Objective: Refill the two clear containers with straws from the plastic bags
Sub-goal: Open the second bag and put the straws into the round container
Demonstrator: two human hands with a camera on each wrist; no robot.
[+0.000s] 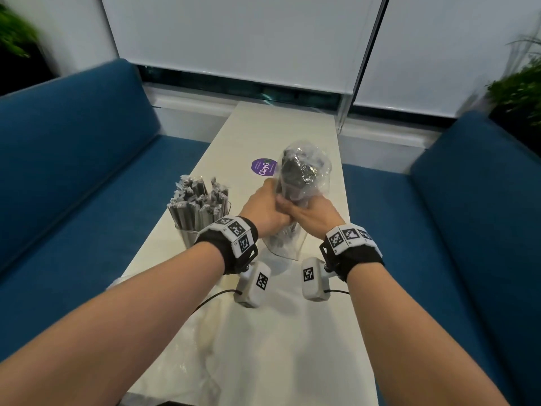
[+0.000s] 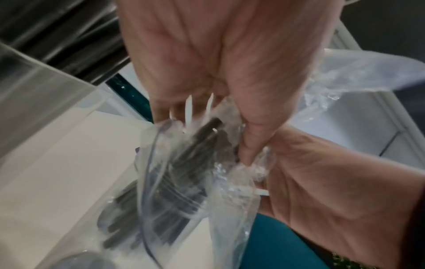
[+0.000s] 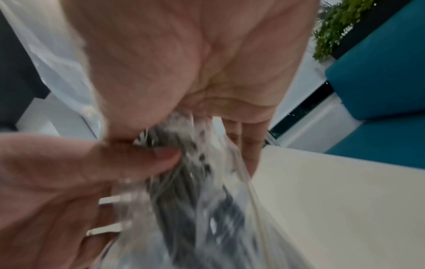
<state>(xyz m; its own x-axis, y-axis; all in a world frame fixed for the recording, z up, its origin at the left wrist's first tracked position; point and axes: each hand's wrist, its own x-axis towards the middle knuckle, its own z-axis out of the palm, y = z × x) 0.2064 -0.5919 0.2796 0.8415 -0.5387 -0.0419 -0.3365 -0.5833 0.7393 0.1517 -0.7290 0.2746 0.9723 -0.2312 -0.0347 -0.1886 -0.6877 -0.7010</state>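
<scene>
A clear plastic bag [image 1: 306,174] of dark straws stands upright over the middle of the white table [image 1: 263,127]. My left hand [image 1: 263,208] and right hand [image 1: 314,213] both grip the bag around its middle, knuckles touching. Its lower end reaches into a clear container [image 1: 288,247] beneath my hands. In the left wrist view, my left hand [image 2: 218,63] pinches crumpled plastic beside my right hand [image 2: 333,182], and dark straws [image 2: 184,172] show through the bag. Blurred in the right wrist view, my right hand [image 3: 184,63] holds the bag [image 3: 207,200] opposite my left hand [image 3: 57,172].
A second clear container [image 1: 187,238] packed with wrapped grey straws [image 1: 199,200] stands left of my hands. An empty, flattened plastic bag [image 1: 240,347] lies on the near table. A purple sticker [image 1: 263,167] lies behind the bag. Blue sofas [image 1: 73,171] flank the table, and plants stand in the corners.
</scene>
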